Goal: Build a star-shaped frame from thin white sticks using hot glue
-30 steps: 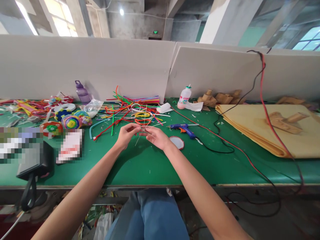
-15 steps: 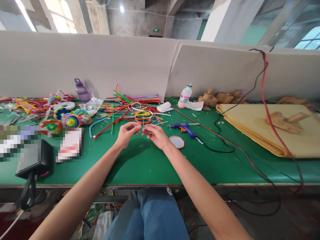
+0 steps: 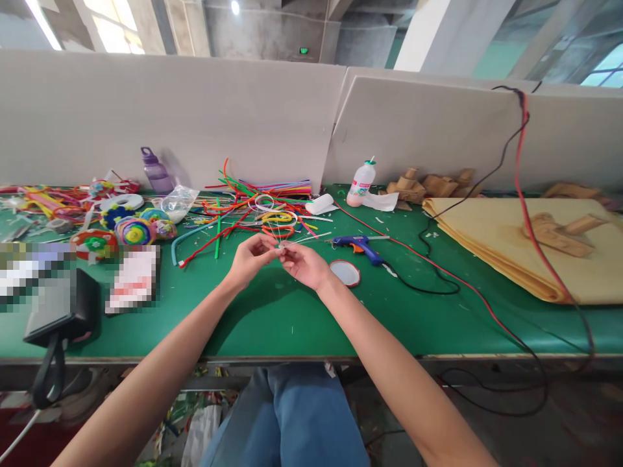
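Above the green table point(image 3: 292, 331), my left hand point(image 3: 250, 261) and my right hand point(image 3: 307, 264) meet with fingertips nearly touching. Both are closed in a pinch on a small bundle of thin pale wire-like strands point(image 3: 311, 238), which fan out away from me and to the right. Whether the strands are wire or plastic is too small to tell. Just beyond my fingers lie orange-handled scissors point(image 3: 278, 231) and a yellow-handled pair point(image 3: 277, 218). A white disc with a red rim point(image 3: 345, 273) rests beside my right wrist. Farther right is a blue glue gun point(image 3: 363, 250).
Colourful pipe cleaners point(image 3: 238, 201) lie in a heap behind my hands. Round decorated pieces point(image 3: 136, 231) and a black device point(image 3: 63, 308) are on the left. A drink bottle point(image 3: 361, 183), a purple bottle point(image 3: 156, 174), yellow paper point(image 3: 487, 259) and a red cable point(image 3: 467, 292) are also around.
The strands between my fingertips have shifted and now spread in a fan. My left fingers have moved slightly over them. The view has tilted down a little.
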Tool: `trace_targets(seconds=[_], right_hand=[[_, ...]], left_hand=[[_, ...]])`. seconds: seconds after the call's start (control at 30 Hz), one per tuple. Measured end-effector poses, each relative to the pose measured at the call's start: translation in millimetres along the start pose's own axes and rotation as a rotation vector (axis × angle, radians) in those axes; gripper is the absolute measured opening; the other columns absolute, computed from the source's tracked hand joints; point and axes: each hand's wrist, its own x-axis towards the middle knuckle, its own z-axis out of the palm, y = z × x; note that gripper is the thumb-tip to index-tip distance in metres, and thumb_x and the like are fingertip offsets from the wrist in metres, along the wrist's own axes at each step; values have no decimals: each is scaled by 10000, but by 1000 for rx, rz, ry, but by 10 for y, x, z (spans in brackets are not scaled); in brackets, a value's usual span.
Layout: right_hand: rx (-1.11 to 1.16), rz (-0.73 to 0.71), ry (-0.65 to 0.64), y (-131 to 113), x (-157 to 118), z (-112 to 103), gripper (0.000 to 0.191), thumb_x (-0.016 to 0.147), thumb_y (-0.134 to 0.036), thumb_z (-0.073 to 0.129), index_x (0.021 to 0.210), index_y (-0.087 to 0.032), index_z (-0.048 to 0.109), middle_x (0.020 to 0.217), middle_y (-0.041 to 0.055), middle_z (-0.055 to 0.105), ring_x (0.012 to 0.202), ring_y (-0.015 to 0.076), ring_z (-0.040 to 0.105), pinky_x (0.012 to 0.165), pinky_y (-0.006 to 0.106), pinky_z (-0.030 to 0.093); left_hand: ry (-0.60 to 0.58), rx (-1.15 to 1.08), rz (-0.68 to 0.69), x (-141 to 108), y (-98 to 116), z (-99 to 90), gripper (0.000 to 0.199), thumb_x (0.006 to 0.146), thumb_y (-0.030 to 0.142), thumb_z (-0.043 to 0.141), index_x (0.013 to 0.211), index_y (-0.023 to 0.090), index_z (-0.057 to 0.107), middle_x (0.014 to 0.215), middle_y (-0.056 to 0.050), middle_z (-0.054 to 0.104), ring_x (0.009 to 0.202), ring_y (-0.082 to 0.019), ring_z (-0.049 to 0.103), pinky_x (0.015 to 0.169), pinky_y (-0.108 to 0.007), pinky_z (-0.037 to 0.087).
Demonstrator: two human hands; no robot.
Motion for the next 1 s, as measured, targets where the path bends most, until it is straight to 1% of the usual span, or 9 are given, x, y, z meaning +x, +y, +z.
trace_targets(seconds=[0.17,0.4,0.53,0.67,0.77,0.83,0.9,0.93,1.0], right_hand=[[34,28,-33,16,2,-7,87,779,-112,580,734,-158,639,592,-23,596,533,60,506,419,158,328],[35,10,-60,39,10,-13,105,755,-78,582,752,-170,634,627,-24,602,551,66,508,416,162,321],[22,2,-59,48,14,-13,118,751,-78,578,766,-172,648,629,-24,613,558,63,518,421,157,323],[-25,-23,-68,51,-11,22,102,728,-102,628,804,-157,669,637,-15,622,570,61,537,439,149,343],[-249,-84,-97,-18,-93,32,154,733,-174,660,884,-158,684,708,6,656,596,76,568,471,170,383],[-535,-91,-117,-134,-180,-24,199,740,-209,658,932,-167,690,751,22,675,603,98,592,465,191,396],[-854,-90,-93,-311,-285,-151,190,735,-204,652,913,-162,705,733,38,686,568,120,599,437,210,398],[-996,-124,-40,-417,-342,-238,166,736,-190,641,883,-165,712,709,40,687,539,122,593,429,216,399],[-1228,-260,177,-641,-454,-426,90,706,-141,639,741,-180,713,610,30,668,484,119,567,440,227,404]], left_hand=[[-2,5,13,-11,-6,21,272,648,339,769,775,169,599,673,9,617,579,-108,564,502,-216,415],[12,38,30,-32,22,39,249,669,347,750,796,165,638,718,-11,658,641,-138,619,606,-261,484],[23,42,40,-38,24,42,234,676,337,746,779,159,634,698,-7,651,623,-128,612,589,-249,483],[24,33,18,-33,33,40,244,686,351,736,782,157,623,659,-5,643,597,-130,611,536,-237,459],[39,-42,1,-26,58,38,233,690,336,733,764,151,613,632,0,633,564,-117,596,510,-229,438],[74,-133,-27,-26,74,38,234,675,319,747,748,150,602,653,3,629,566,-109,601,505,-220,434],[98,-234,-97,-30,84,38,241,663,306,758,755,155,594,715,0,639,620,-117,636,509,-202,440],[96,-284,-148,-33,85,38,241,662,300,760,764,159,593,767,-6,651,667,-126,657,519,-193,449],[79,-371,-247,-39,84,39,239,660,284,766,771,159,595,879,-25,671,735,-133,678,536,-174,465]])
